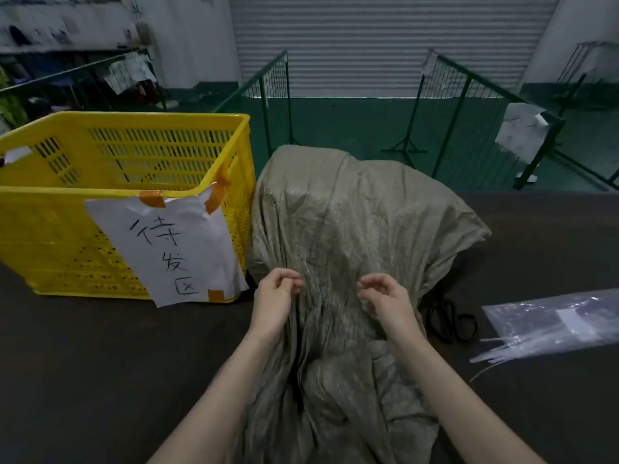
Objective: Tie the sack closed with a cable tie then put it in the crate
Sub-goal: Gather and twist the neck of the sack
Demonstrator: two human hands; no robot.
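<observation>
A grey-green woven sack [351, 216] lies on the dark table, its bulky filled end far from me and its loose mouth end spread toward me. My left hand [276, 298] and my right hand [385, 298] hover just over the sack's narrowing middle, fingers curled and apart, holding nothing. A yellow slotted crate [110, 162] stands to the left of the sack, with a white paper sign [170, 249] taped to its front. Clear cable ties [495, 354] stick out of a transparent plastic bag [552, 321] at the right.
Black scissors [452, 321] lie on the table between the sack and the plastic bag. Green wire fence panels [445, 105] stand beyond the table's far edge, before a grey roller door. Shelving with clutter fills the far left.
</observation>
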